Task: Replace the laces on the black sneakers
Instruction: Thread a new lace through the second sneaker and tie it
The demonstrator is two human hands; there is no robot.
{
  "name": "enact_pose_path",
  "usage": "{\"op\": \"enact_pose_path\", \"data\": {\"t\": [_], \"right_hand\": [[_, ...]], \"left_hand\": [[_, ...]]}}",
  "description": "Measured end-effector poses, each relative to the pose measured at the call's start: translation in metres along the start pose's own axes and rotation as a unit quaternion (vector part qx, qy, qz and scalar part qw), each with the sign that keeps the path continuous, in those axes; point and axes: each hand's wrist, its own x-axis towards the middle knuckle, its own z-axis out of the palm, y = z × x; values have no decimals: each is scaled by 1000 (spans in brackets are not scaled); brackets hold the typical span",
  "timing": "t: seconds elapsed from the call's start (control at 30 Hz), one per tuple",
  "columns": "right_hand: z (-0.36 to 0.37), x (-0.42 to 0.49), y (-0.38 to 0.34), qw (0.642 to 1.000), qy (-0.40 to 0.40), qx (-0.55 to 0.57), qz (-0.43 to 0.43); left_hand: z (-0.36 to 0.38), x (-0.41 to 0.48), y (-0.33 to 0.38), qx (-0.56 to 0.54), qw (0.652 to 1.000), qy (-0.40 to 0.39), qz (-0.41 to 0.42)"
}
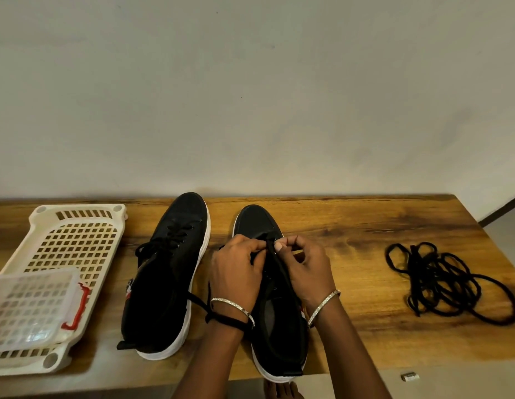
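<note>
Head view: at the left end of the wooden table (351,226) lies a white slotted tray (78,243), with a clear plastic box (29,306) resting on its near end. Next stands the left sneaker (164,283), black with a white sole, laced, toe towards the wall. Just beside it, the left hand (236,272) and right hand (308,269) meet over the right sneaker (259,223), each grip pinched on a black lace (275,259) near the toe-end eyelets. Well apart to the right, a tangled pile of black laces (446,283) lies on the table.
</note>
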Motion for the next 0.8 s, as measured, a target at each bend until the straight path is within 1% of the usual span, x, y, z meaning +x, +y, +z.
{"op": "enact_pose_path", "data": {"t": [0.07, 0.1, 0.13, 0.17, 0.2, 0.23, 0.3, 0.33, 0.37, 0.4, 0.43, 0.47, 0.53, 0.57, 0.6, 0.63, 0.67, 0.73, 0.77, 0.8], "right_hand": [[4, 2, 3, 998, 13, -49, -40], [5, 2, 3, 998, 22, -48, -37], [5, 3, 2, 999, 33, -18, -17], [4, 3, -2, 998, 44, 47, 13], [1, 4, -6, 987, 56, 140, 49], [-3, 5, -12, 963, 59, 246, 88], [-19, 5, -21, 890, 37, 433, 138], [-29, 5, -24, 856, 28, 494, 149], [-39, 5, -24, 835, 25, 528, 154], [-48, 6, -21, 832, 31, 530, 159], [-56, 6, -20, 850, 41, 501, 157], [-62, 7, -18, 883, 54, 443, 145], [-69, 5, -16, 956, 70, 271, 89], [-70, 5, -15, 980, 70, 179, 54], [-69, 5, -14, 994, 63, 89, 19], [-66, 5, -12, 999, 43, 1, -15], [-62, 5, -8, 995, 16, -89, -44], [-53, 4, -2, 961, -40, -258, -89], [-50, 4, 0, 946, -60, -302, -101], [-48, 5, 1, 942, -69, -311, -105]], "left_hand": [[0, -1, -1, -8, 1000, 11, 16], [-1, -1, -2, -15, 1000, 14, 17], [-2, -1, -2, -20, 1000, 13, 12], [-4, -1, -2, -21, 1000, 7, 6], [-6, -1, -3, -13, 1000, -4, 1], [-8, -1, -3, 1, 1000, -17, 1], [-13, -1, -5, 31, 999, -44, 7], [-15, -2, -6, 42, 997, -58, 10], [-18, -2, -7, 48, 996, -69, 11], [-19, -1, -9, 48, 996, -78, 11], [-21, -1, -11, 45, 995, -85, 10], [-22, -1, -12, 42, 995, -91, 10], [-24, 0, -13, 42, 994, -96, 9], [-25, -1, -13, 44, 994, -98, 9], [-25, -1, -12, 46, 994, -99, 9], [-25, -1, -11, 46, 994, -100, 8], [-25, -1, -10, 44, 994, -99, 6], [-25, -1, -10, 36, 995, -93, 3], [-24, -1, -10, 33, 995, -91, 3], [-24, -1, -11, 29, 995, -92, 2]]}}
